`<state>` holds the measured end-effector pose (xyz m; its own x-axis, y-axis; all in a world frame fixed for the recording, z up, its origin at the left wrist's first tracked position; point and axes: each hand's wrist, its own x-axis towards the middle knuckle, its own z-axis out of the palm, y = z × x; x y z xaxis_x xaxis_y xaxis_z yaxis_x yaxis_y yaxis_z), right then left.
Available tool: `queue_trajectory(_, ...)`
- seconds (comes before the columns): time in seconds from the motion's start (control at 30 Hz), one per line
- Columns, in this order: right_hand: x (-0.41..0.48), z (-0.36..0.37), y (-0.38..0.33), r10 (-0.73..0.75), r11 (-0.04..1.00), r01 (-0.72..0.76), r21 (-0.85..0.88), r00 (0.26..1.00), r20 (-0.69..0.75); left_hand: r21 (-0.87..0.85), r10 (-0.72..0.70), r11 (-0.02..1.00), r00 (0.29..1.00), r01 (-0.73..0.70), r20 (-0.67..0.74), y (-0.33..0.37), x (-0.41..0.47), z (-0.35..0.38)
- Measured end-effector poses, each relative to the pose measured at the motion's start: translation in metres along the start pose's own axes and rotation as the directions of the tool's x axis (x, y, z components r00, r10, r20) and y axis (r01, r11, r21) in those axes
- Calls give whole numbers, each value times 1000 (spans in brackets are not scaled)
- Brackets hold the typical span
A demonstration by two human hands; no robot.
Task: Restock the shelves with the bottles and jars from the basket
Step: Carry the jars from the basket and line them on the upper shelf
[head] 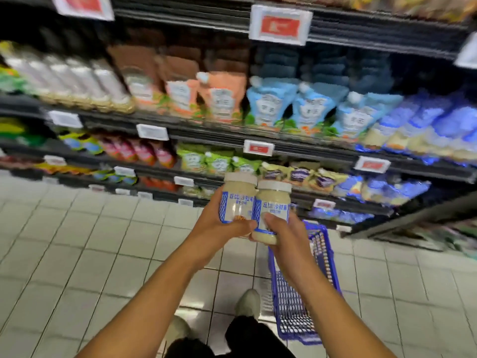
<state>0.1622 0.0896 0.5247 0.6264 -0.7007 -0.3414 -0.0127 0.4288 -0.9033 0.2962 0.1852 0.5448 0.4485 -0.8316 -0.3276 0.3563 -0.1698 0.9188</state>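
Two jars of pale salad dressing with white lids and blue-and-white labels are held upright side by side in front of the shelves. My left hand (pixel 219 226) grips the left jar (pixel 238 200) from below and the side. My right hand (pixel 281 228) grips the right jar (pixel 273 208), thumb across its label. The jars touch each other. A blue wire basket (pixel 304 301) stands on the floor under my right forearm; its inside looks empty where it shows.
Dark shelves (pixel 232 138) carry blurred rows of pouches, bottles and jars, with white and red price tags (pixel 280 25) on the edges. The floor is light grey tile (pixel 90 241). My shoes (pixel 249 303) stand just left of the basket.
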Motion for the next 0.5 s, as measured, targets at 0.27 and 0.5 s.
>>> queue_trajectory(0.27, -13, 151, 36, 90, 995, -79, -59, 974, 210, -47, 91, 993, 970, -104, -227, 12, -85, -135)
queue_trajectory(0.5, -37, 271, 62, 105, 993, -77, -85, 916, 387, -52, 124, 986, 904, -159, -408, 26, -154, -236)
